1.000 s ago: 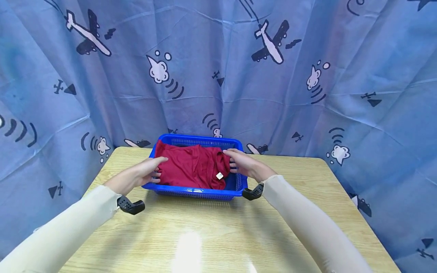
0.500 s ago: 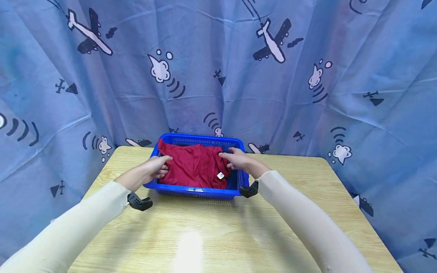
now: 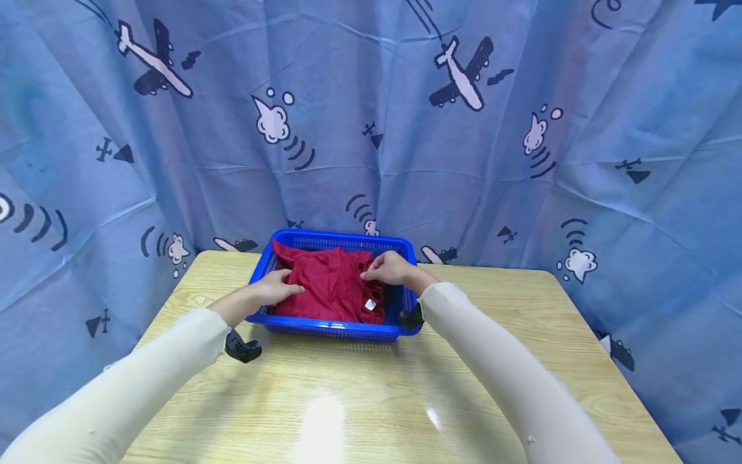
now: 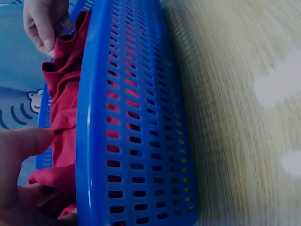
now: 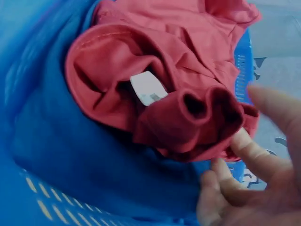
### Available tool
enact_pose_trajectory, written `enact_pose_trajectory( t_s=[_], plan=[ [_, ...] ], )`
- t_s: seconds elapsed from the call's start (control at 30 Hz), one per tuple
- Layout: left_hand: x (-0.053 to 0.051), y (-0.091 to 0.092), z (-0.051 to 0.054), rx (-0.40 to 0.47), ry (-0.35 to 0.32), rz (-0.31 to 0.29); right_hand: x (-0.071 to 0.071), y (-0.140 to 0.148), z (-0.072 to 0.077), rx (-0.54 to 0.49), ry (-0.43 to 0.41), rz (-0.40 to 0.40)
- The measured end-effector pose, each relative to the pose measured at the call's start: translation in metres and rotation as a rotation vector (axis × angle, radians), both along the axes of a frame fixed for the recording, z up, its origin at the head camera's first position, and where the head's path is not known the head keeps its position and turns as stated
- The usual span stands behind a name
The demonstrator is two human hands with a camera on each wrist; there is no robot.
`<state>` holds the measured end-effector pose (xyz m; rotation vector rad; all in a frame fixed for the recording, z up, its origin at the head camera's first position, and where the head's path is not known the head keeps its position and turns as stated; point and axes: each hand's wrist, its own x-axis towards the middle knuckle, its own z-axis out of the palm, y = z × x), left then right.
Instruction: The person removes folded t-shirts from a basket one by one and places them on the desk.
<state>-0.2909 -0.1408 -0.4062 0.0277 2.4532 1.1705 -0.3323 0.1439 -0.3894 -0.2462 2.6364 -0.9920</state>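
The only label I see is a small white tag (image 3: 370, 304) on the red cloth (image 3: 327, 283); the right wrist view shows a grey mark at its corner, too blurred for me to read. The cloth lies bunched inside a blue basket (image 3: 330, 326), a turned edge with a line of stitching showing near the tag.

My right hand (image 3: 391, 267) has bent fingers around the cloth's edge at the basket's right end, thumb above and fingertips below, so I take it as a light hold. My left hand (image 3: 274, 288) is on the cloth at the other end, thumb straight out and some fingers under a fold. The fold covers those fingertips and the left wrist view cuts the hand off, so I can't tell whether it grips.

The cloth covers most of the basket's floor, and my right sleeve (image 3: 493, 361) partly hides the black device (image 3: 411, 317) at that wrist.

The basket sits toward the far side of a pale wood-grained surface (image 3: 371, 393), with white glare near me. Behind hangs a creased blue curtain (image 3: 324, 58) printed with planes and puffs of cloud.
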Motion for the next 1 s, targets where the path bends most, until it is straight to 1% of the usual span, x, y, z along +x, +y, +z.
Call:
enact_pose_trajectory(
  t_s=[0.07,0.13,0.23,0.3,0.37,0.43,0.57,0.63,0.7,0.73,0.8,0.9,0.93,1.0],
  plan=[
    [0.002,0.002,-0.001,-0.009,0.020,-0.008,0.002,-0.002,-0.003,-0.027,-0.055,-0.014],
    [0.005,0.005,-0.001,-0.032,0.050,-0.001,0.002,-0.003,-0.006,-0.068,-0.131,-0.036],
    [0.009,0.011,0.000,-0.064,0.081,0.029,0.002,-0.005,-0.008,-0.145,-0.240,-0.094],
    [0.012,0.015,0.000,-0.068,0.097,0.062,0.002,-0.006,-0.009,-0.186,-0.282,-0.128],
    [0.013,0.019,0.000,-0.054,0.095,0.096,0.001,-0.007,-0.010,-0.201,-0.311,-0.147],
    [0.012,0.020,0.000,-0.035,0.102,0.137,0.001,-0.008,-0.011,-0.189,-0.331,-0.158],
    [0.010,0.017,0.002,0.034,0.087,0.232,-0.001,-0.010,-0.013,-0.165,-0.370,-0.170],
    [0.009,0.014,0.003,0.080,0.075,0.269,-0.003,-0.011,-0.015,-0.189,-0.387,-0.175],
    [0.007,0.012,0.002,0.123,0.045,0.291,-0.005,-0.012,-0.017,-0.225,-0.403,-0.175],
    [0.006,0.010,0.001,0.135,0.025,0.287,-0.005,-0.012,-0.018,-0.240,-0.409,-0.176],
    [0.003,0.006,0.000,0.135,-0.008,0.256,-0.006,-0.013,-0.019,-0.255,-0.409,-0.176],
    [-0.003,-0.001,-0.002,0.118,-0.062,0.177,-0.006,-0.014,-0.020,-0.259,-0.401,-0.172],
    [-0.004,-0.004,-0.003,0.112,-0.070,0.144,-0.006,-0.014,-0.020,-0.253,-0.393,-0.170],
    [-0.008,-0.008,-0.005,0.125,-0.082,0.097,-0.005,-0.015,-0.020,-0.253,-0.383,-0.156]
  ],
)
